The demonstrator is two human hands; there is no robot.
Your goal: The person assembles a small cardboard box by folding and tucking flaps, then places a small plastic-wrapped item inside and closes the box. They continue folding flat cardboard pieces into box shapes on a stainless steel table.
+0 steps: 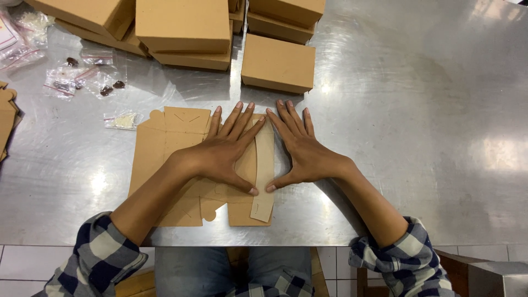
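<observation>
- left hand (220, 151): open, flat, pressing on unfolded cardboard box blank (165, 159)
- right hand (300, 151): open, flat, thumb on blank's right flap (265, 165)
- folded boxes (278, 63) stacked at far side of steel table (429, 126)

Head camera, looking steeply down from close above the work

A single view, worn on the person's head, faces almost straight down onto the steel counter (418, 110), near enough that both forearms run in from the bottom corners. The counter's near edge crosses low in the frame, with the person's lap and tiled floor below it. The far side reaches only to a stack of closed cardboard boxes (187, 27) cut off by the top edge.
</observation>
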